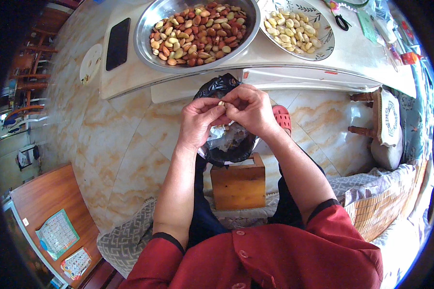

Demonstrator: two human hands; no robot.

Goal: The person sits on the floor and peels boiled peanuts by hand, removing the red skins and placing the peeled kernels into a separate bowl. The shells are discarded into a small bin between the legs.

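Note:
Between the fingertips of both hands is a pale bean [221, 103], mostly covered by the fingers. My left hand [201, 117] pinches it from one side, and my right hand [252, 110] meets it with thumb and finger from the other. Directly below is a bin lined with a black plastic bag [231, 156], with crumpled scraps inside. On the table ahead, a steel bowl [143, 45] holds many brown and greenish unpeeled beans [200, 34]. To its right, a leaf-patterned plate [325, 47] carries pale peeled beans [292, 31].
A black smartphone [118, 44] lies at the left of the white table [130, 77]. Below the bin is a wooden box [238, 184]. A small stool [387, 117] lies sideways at right, near a red clog [283, 117]. A wooden cabinet [54, 188] stands at lower left.

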